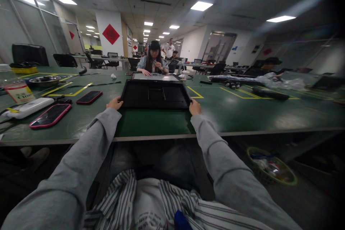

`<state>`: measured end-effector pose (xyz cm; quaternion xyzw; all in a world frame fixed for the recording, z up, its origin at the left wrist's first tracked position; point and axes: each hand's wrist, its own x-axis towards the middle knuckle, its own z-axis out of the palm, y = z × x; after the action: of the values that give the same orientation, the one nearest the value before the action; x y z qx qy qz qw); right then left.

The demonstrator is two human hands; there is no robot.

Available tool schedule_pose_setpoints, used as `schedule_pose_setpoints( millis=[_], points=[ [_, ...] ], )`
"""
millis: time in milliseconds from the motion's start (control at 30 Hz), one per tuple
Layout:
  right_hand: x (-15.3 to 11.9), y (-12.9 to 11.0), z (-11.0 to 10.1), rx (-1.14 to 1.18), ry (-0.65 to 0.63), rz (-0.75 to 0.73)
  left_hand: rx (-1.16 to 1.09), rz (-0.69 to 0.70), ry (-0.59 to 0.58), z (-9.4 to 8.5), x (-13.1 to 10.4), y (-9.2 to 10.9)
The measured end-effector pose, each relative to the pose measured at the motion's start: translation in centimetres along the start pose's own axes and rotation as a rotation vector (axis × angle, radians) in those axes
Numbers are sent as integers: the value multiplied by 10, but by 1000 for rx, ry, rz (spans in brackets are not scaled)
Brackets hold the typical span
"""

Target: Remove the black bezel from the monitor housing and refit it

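A wide black rectangular panel (172, 95) with a raised rim is in front of me at the table's near side. It looks like a shallow housing and has a small rectangular recess near its middle. My left hand (115, 104) grips its left edge, fingers closed with the thumb toward the rim. On the opposite edge, my right hand (195, 107) holds it in the same way. Whether its underside rests on the green table (156, 122) or is slightly lifted, I cannot tell. Right behind it lies a flat greyish panel (159, 77) in front of another person.
To the left are two red-cased phones, one nearer (50, 116) and one farther (89, 97), a white power strip (31, 108), a bottle (17, 88) and a metal bowl (44, 80). A person (153, 61) sits opposite. Plastic wrap (280, 80) lies right; a basket (292, 181) stands below.
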<state>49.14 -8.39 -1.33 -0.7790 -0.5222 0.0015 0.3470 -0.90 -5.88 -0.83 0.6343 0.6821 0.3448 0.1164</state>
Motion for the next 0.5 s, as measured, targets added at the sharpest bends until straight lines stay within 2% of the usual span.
schedule_pose_setpoints(
  millis=[100, 267, 500],
  points=[
    [2, -5, 4, -13, -16, -7, 40, -117, 11, 3, 5, 3],
    [6, 3, 7, 50, -26, -8, 35, -127, -3, 3, 5, -1],
    [9, 9, 9, 96, 68, 21, 16, -156, 21, 2, 4, -5]
  ],
)
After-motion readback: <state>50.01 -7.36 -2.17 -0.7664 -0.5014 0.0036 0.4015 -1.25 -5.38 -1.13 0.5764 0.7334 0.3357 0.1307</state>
